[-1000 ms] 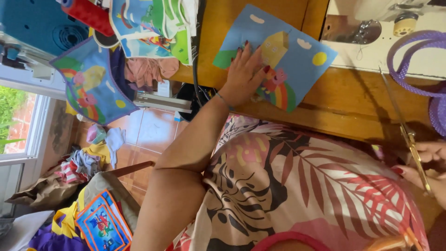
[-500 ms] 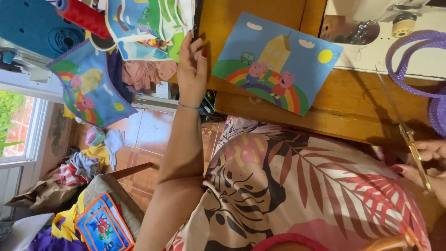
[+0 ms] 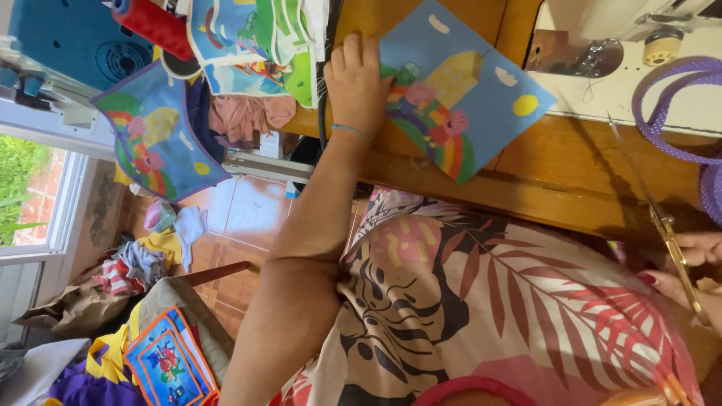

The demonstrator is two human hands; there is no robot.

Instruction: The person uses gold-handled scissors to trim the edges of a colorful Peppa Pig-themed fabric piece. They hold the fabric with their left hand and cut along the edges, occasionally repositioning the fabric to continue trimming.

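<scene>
Head view. Left hand (image 3: pixel 359 79) flat, fingers spread, pressing left edge of blue cartoon-print fabric panel (image 3: pixel 459 105) on wooden counter (image 3: pixel 602 169). Right hand (image 3: pixel 688 267) pinching gold-handled scissors (image 3: pixel 654 214), blades closed, tip toward purple dotted strap (image 3: pixel 669 113). Risk, judged: blade tip snagging strap; panel sliding off counter edge. Half a second earlier, left hand sat off panel, near stacked prints (image 3: pixel 256 41).

Just one view, worn on the head, looking steeply down past a leaf-print top (image 3: pixel 481 316) onto the near edge of the wooden table (image 3: pixel 602 173). Rotated sideways, so tiled floor (image 3: pixel 241 218) and window (image 3: pixel 37 180) sit left. Pretty close: forearm fills the middle, both hands reach the frame's edges.
</scene>
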